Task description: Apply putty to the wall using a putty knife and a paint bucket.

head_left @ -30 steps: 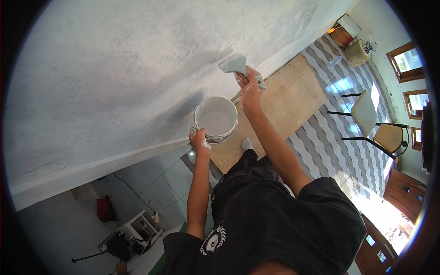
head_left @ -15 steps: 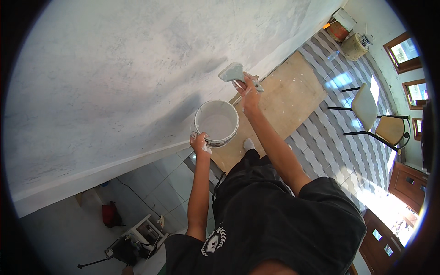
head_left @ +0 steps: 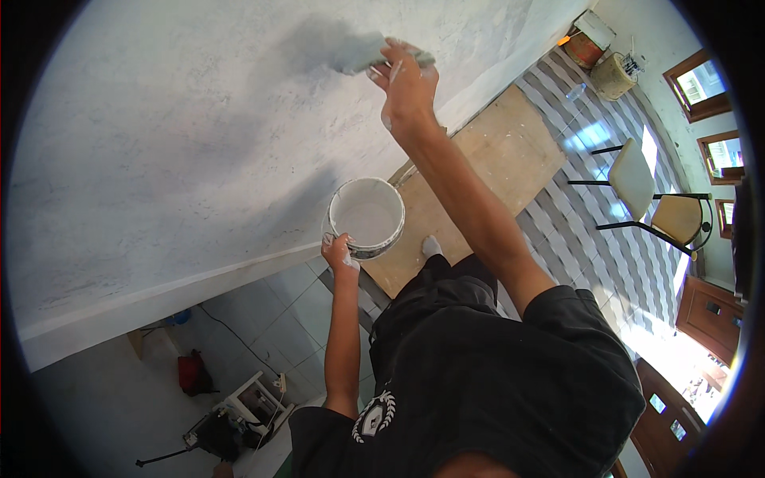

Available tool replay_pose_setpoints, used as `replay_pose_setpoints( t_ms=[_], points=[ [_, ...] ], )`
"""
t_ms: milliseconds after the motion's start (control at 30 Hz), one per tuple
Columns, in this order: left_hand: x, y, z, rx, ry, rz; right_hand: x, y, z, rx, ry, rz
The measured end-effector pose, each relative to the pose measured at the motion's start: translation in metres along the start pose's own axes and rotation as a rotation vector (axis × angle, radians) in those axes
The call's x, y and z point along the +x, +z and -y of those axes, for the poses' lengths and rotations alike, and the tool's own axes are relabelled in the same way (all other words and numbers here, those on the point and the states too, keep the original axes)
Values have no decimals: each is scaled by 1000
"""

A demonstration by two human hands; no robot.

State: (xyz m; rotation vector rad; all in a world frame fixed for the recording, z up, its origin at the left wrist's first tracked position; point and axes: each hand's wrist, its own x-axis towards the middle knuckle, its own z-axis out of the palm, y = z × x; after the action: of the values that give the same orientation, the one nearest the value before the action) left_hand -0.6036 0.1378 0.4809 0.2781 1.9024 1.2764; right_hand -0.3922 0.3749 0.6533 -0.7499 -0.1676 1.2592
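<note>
My right hand (head_left: 408, 88) is raised against the white wall (head_left: 175, 135) and grips a wide paintbrush (head_left: 362, 56) whose bristles press on the wall, beside a darker wet patch. My left hand (head_left: 339, 253) holds a white bucket (head_left: 366, 217) of pale paint by its rim, just below the wall's lower edge. I stand on a wooden board (head_left: 486, 175), one foot showing below the bucket. My black shirt fills the lower part of the view.
Two chairs (head_left: 653, 199) with light seats stand on striped floor to the right. A basket and a pot (head_left: 602, 56) sit in the far corner. A red object (head_left: 194, 373) and a small stand with tools (head_left: 239, 414) lie on tiles lower left.
My right hand with the brush has moved up the wall, away from the bucket. The bucket in my left hand has stayed near the same place.
</note>
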Motion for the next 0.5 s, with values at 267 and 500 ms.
replay_pose_setpoints(
  t_ms=[267,500],
  points=[
    [-8,-1,-2,-4,9,37,-22,37,86,251,1,402],
    [-17,-22,7,-131,-5,95,-8,-88,15,90,9,136]
  ],
)
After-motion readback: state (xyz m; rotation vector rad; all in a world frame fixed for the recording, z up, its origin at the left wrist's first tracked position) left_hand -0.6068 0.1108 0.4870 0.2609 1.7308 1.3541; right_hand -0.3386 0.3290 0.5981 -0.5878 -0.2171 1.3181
